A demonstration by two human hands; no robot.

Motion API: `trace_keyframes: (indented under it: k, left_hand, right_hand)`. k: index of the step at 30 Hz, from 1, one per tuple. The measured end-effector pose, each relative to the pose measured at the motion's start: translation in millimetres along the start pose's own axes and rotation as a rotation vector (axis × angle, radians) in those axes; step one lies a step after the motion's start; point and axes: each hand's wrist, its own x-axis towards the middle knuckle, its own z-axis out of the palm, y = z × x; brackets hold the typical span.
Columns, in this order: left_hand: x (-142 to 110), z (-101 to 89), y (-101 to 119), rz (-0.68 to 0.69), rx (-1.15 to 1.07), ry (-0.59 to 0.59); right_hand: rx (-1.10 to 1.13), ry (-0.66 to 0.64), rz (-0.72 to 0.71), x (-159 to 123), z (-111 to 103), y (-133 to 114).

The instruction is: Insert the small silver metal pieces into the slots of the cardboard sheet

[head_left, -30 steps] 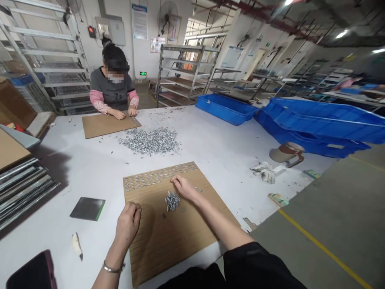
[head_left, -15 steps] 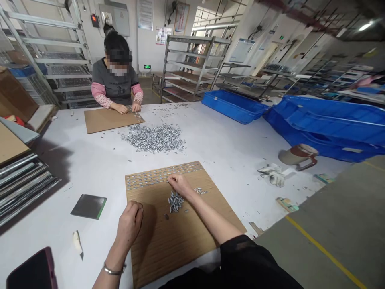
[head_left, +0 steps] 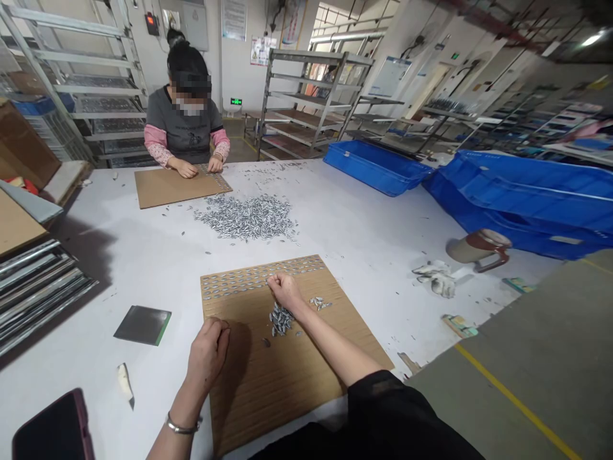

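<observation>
Brown board (head_left: pixel 287 390) lies between phone (head_left: pixel 50 428) and mug (head_left: pixel 476 247).

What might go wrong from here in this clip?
The right hand has its wrist beside the small heap of grey pieces on the brown board, so it might scatter some.

Its fingertips are by the laid rows of pieces; if those are loose, a nudge could skew them.
</observation>
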Motion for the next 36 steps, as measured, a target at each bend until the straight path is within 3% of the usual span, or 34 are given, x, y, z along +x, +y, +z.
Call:
trace_keyframes:
  k: [7,13,17,22,26,32,36]
  left_hand:
    - [0,1.0,0,0.015,0.012,0.001]
    - [1,-0.5,2,0.022,0.024,-0.005]
    - [3,-1.8,4,0.017,0.03,-0.013]
    - [3,-0.8,3,0.017,0.026,-0.019]
    - [2,0.9,1,0.002,0.028,-0.013]
    - [1,0.9,-1,0.013,0.02,-0.016]
    - [2,-0.4,1,0.011,0.009,-0.014]
  right_hand:
    - [-0.033,-0.051,0.001,-1,-2,-3]
    - [-0.221,0.007,-0.061,0,-1,-7]
    - [-0.168,-0.003,-0.08,-1,-15,-4]
    - [-0.241,-0.163,-0.116,-28,-49,6]
    - [-0.325,-0.264,-0.151,-47,-56,8]
    - [-0.234,-0.254,-0.108,-30,-53,3]
    - [0.041,-0.153,0.009,-9,-43,6]
